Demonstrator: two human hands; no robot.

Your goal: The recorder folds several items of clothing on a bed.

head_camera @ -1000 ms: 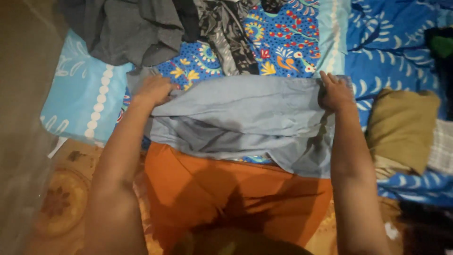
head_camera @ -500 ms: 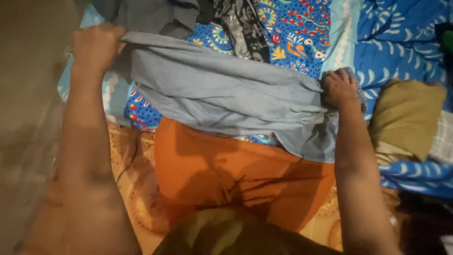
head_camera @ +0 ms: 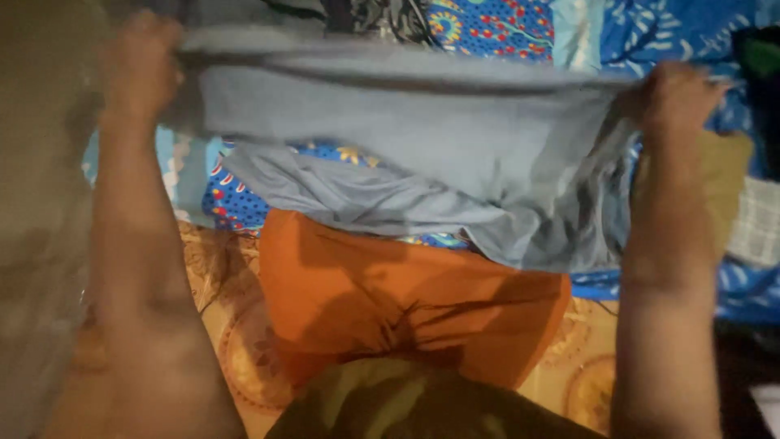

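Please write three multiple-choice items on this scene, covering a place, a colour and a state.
1. Where does the orange cloth lie?
A. Below the grey garment
B. Above it
C. Over the left hand

2. What colour is the patterned sheet?
A. Green
B. Blue
C. White

3. How is the grey garment held?
A. Dropped flat
B. By one hand
C. Stretched between both hands

Answers: 1 A, orange shows nearer the person under the grey hem. 2 B, blue ground with red and yellow figures. 3 C, left hand and right hand each grip an upper corner.
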